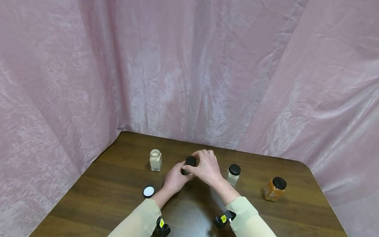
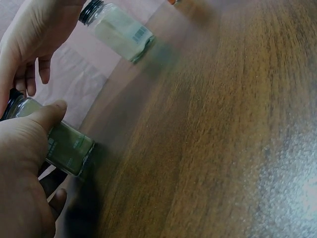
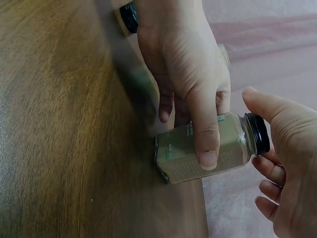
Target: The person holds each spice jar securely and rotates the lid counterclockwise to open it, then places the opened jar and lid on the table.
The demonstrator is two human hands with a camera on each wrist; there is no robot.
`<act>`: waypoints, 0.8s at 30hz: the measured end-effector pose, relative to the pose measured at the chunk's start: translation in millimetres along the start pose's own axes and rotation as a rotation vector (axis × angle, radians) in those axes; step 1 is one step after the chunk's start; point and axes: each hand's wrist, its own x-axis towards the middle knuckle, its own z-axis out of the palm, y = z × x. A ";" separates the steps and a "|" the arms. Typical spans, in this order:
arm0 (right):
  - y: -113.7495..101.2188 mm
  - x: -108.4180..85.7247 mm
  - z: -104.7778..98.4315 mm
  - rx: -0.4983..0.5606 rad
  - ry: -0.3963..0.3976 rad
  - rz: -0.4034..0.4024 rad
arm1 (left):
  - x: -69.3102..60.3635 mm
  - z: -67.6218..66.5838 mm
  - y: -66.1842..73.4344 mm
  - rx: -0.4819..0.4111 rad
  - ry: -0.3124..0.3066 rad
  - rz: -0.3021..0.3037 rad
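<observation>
A square glass jar of pale greenish-tan powder (image 3: 230, 144) stands upright on the wooden table, between both hands. My left hand (image 1: 174, 179) grips its body, the thumb (image 3: 205, 144) lying across one side. Over the top, my right hand (image 1: 207, 166) has thumb and fingers curled around the black lid (image 1: 190, 160), which sits on the jar's mouth. To the left is an uncovered jar of cream powder (image 1: 155, 163). Nearer my left wrist, a loose black lid (image 1: 148, 191) lies with its white inside facing up.
Beyond my right forearm stands a black-lidded jar of pale powder (image 1: 233, 177), partly hidden by the arm. Farther right is a black-lidded jar of orange powder (image 1: 273, 191). Pink curtains (image 1: 189, 82) hang behind and beside the table (image 1: 106, 184).
</observation>
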 end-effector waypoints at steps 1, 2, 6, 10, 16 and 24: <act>-0.4 0.1 -0.3 0.003 0.002 -0.002 | 0.2 -0.1 -0.1 -0.001 -0.002 -0.001; -0.7 0.1 -0.3 0.004 0.002 -0.004 | 0.3 -0.1 -0.3 -0.001 -0.003 -0.002; -1.2 -0.1 -0.7 0.013 -0.003 -0.005 | 0.6 0.2 -1.0 -0.006 -0.009 -0.007; -1.5 -0.3 -1.2 0.039 -0.005 0.003 | 0.5 0.3 -1.2 -0.010 -0.011 -0.003; -2.1 -1.2 -0.5 0.058 0.006 -0.006 | 1.5 1.0 -1.9 -0.008 -0.014 -0.011; -2.0 -1.5 0.2 0.082 0.007 -0.028 | 1.2 1.4 -2.1 -0.004 -0.014 -0.018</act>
